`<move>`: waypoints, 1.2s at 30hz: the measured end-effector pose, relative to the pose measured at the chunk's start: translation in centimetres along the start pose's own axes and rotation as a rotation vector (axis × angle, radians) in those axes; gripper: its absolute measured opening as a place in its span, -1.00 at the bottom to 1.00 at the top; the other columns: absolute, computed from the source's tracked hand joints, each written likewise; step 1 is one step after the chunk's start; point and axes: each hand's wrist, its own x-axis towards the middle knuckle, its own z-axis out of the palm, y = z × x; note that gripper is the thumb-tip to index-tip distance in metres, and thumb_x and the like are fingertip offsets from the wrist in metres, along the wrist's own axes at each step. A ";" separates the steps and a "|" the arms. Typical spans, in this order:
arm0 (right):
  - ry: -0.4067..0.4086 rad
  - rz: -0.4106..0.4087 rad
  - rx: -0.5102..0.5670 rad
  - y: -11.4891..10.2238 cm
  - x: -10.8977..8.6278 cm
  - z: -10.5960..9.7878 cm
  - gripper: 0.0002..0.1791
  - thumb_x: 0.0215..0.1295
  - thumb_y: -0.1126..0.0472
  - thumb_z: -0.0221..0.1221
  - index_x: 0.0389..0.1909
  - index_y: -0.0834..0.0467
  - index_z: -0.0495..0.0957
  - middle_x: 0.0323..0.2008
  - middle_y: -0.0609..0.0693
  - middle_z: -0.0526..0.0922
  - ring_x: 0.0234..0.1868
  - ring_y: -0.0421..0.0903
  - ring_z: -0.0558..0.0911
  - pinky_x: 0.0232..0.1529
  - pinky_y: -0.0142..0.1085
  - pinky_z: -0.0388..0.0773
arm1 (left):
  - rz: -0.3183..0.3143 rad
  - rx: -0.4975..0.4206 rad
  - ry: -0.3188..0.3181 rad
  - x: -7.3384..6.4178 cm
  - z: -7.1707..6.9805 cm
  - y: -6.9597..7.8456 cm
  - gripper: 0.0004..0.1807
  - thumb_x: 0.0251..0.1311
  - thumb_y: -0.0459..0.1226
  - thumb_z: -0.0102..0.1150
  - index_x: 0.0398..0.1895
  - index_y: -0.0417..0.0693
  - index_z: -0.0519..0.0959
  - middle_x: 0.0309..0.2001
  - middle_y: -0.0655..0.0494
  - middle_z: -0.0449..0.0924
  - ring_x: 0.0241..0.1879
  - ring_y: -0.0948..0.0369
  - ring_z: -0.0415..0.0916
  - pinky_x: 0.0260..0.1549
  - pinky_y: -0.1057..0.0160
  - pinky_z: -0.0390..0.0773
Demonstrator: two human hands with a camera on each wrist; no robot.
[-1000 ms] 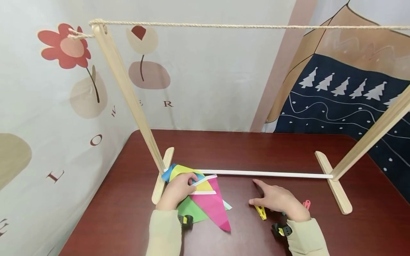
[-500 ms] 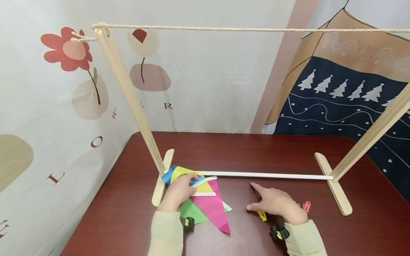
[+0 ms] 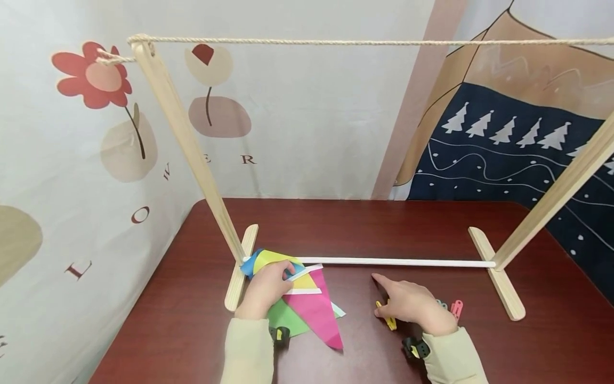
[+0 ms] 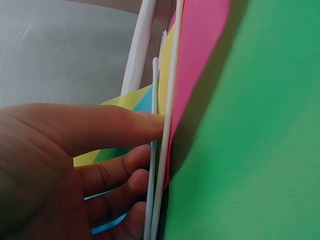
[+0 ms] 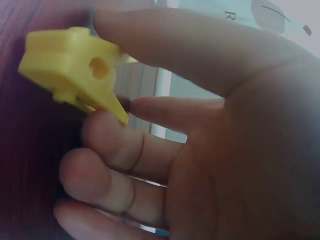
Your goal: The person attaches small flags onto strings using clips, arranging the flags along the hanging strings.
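Observation:
In the head view my left hand [image 3: 266, 288] lies over a stack of cloth pennants at the left. A yellow pennant [image 3: 307, 281] with a white band is uppermost, with a pink pennant [image 3: 316, 314], a green pennant [image 3: 288, 319] and some blue cloth [image 3: 248, 266] around it. The left wrist view shows my thumb [image 4: 135, 125] and curled fingers pinching the white-banded edges. To the right, my right hand [image 3: 408, 300] pinches a yellow clothespin [image 5: 70, 62] between thumb and middle finger, low over the table. Its index finger stretches forward.
A wooden stand straddles the table [image 3: 345, 229], with a left post [image 3: 187, 144], a right post [image 3: 551, 197] and a white bottom bar [image 3: 384, 261]. A rope [image 3: 307, 41] spans its top. A pink clothespin [image 3: 457, 309] and bluish ones [image 3: 441, 304] lie beyond the right wrist.
My right thumb has drawn in toward the fingers, and the yellow clothespin's far end now shows past it. The left hand stays on the pennants.

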 end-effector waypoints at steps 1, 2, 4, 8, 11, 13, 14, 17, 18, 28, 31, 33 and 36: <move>-0.001 -0.001 0.024 0.0 0.0 0.0 -0.13 -0.08 -0.05 0.32 0.32 0.00 0.22 -0.54 -0.11 0.48 -0.44 -0.15 0.45 -0.36 -0.14 0.41 | 0.000 0.002 0.000 0.0 0.0 0.0 -0.80 -0.05 -0.33 0.17 -0.29 0.05 0.55 -0.56 0.18 0.38 -0.48 0.23 0.32 -0.46 0.28 0.34; -0.002 -0.004 0.048 0.1 0.0 -0.1 -0.15 -0.05 -0.03 0.31 0.33 0.00 0.21 -0.58 -0.11 0.44 -0.48 -0.16 0.43 -0.38 -0.17 0.38 | 0.000 0.002 0.001 0.0 0.0 0.0 -0.81 -0.04 -0.32 0.17 -0.29 0.05 0.55 -0.57 0.18 0.38 -0.49 0.23 0.32 -0.46 0.28 0.33; -0.001 -0.023 0.113 0.4 0.0 -0.2 -0.18 -0.01 0.02 0.29 0.32 0.01 0.22 -0.63 -0.09 0.42 -0.57 -0.16 0.40 -0.46 -0.23 0.33 | -0.003 -0.001 0.003 0.0 0.1 -0.1 -0.82 -0.03 -0.31 0.16 -0.29 0.05 0.55 -0.57 0.19 0.39 -0.50 0.23 0.32 -0.48 0.29 0.33; -0.037 -0.111 0.272 1.2 0.1 -0.4 -0.25 0.07 0.08 0.24 0.32 0.07 0.22 -0.65 -0.08 0.44 -0.66 -0.14 0.44 -0.61 -0.28 0.33 | -0.024 -0.023 0.001 0.0 0.1 -0.1 -0.85 0.02 -0.28 0.13 -0.30 0.08 0.55 -0.56 0.21 0.42 -0.49 0.24 0.34 -0.47 0.29 0.35; -0.090 -0.197 0.389 2.0 0.3 -0.4 -0.32 0.13 0.09 0.21 0.28 0.12 0.25 -0.62 -0.05 0.49 -0.65 -0.12 0.49 -0.64 -0.27 0.40 | -0.023 -0.029 0.002 -0.1 0.0 -0.1 -0.85 0.04 -0.28 0.11 -0.29 0.07 0.55 -0.56 0.22 0.43 -0.50 0.25 0.34 -0.49 0.30 0.35; -0.115 -0.238 0.449 2.5 0.6 -0.4 -0.40 0.14 0.08 0.20 0.20 0.15 0.31 -0.60 -0.02 0.50 -0.63 -0.10 0.49 -0.64 -0.25 0.43 | -0.016 -0.029 0.007 0.0 0.0 -0.1 -0.84 0.04 -0.29 0.10 -0.28 0.05 0.56 -0.56 0.21 0.42 -0.51 0.24 0.34 -0.52 0.30 0.34; -0.120 -0.248 0.473 2.7 0.8 -0.4 -0.44 0.14 0.06 0.21 0.14 0.16 0.36 -0.60 -0.02 0.50 -0.63 -0.10 0.50 -0.63 -0.25 0.45 | -0.013 -0.028 0.008 0.0 -0.1 -0.1 -0.84 0.03 -0.29 0.11 -0.27 0.04 0.55 -0.57 0.20 0.42 -0.52 0.24 0.34 -0.53 0.30 0.33; -0.118 -0.255 0.540 3.2 1.3 -0.1 -0.59 0.11 0.02 0.23 -0.09 0.18 0.47 -0.60 -0.01 0.50 -0.63 -0.12 0.48 -0.61 -0.25 0.47 | -0.008 -0.017 0.009 0.0 -0.1 -0.1 -0.83 0.02 -0.31 0.11 -0.27 0.02 0.55 -0.57 0.20 0.41 -0.53 0.24 0.33 -0.56 0.31 0.32; -0.116 -0.259 0.557 3.4 1.4 0.1 -0.62 0.11 0.02 0.23 -0.16 0.19 0.49 -0.60 -0.01 0.50 -0.63 -0.12 0.48 -0.60 -0.26 0.47 | -0.006 -0.015 0.008 0.1 -0.1 -0.2 -0.82 0.02 -0.32 0.11 -0.27 0.02 0.55 -0.57 0.20 0.41 -0.53 0.24 0.33 -0.56 0.31 0.32; -0.129 -0.213 0.698 4.5 1.9 0.7 -0.68 0.23 -0.03 0.12 -0.37 0.19 0.47 -0.63 -0.02 0.44 -0.64 -0.14 0.44 -0.59 -0.28 0.48 | 0.014 -0.047 0.014 0.0 0.1 -0.3 -0.85 0.11 -0.36 0.07 -0.27 -0.01 0.57 -0.51 0.18 0.47 -0.50 0.24 0.34 -0.50 0.30 0.35; -0.123 -0.180 0.736 4.4 1.8 0.5 -0.64 0.27 -0.05 0.07 -0.41 0.21 0.47 -0.66 -0.01 0.41 -0.66 -0.14 0.43 -0.60 -0.27 0.48 | 0.022 -0.045 0.025 0.0 0.1 -0.3 -0.84 0.14 -0.37 0.06 -0.26 0.00 0.58 -0.44 0.16 0.52 -0.47 0.23 0.35 -0.44 0.28 0.38; -0.112 -0.180 0.736 4.2 1.8 0.5 -0.63 0.29 -0.05 0.04 -0.42 0.21 0.46 -0.68 -0.01 0.41 -0.66 -0.14 0.44 -0.61 -0.26 0.49 | 0.042 -0.038 0.043 0.0 0.1 -0.3 -0.83 0.14 -0.38 0.07 -0.25 0.00 0.60 -0.37 0.14 0.57 -0.43 0.22 0.38 -0.38 0.25 0.42; -0.100 -0.201 0.723 4.1 2.0 0.4 -0.64 0.32 -0.03 0.00 -0.41 0.22 0.46 -0.66 0.02 0.45 -0.64 -0.12 0.48 -0.59 -0.24 0.49 | 0.048 -0.037 0.053 0.0 0.1 -0.3 -0.81 0.14 -0.39 0.06 -0.25 0.01 0.60 -0.31 0.14 0.59 -0.39 0.22 0.41 -0.31 0.22 0.45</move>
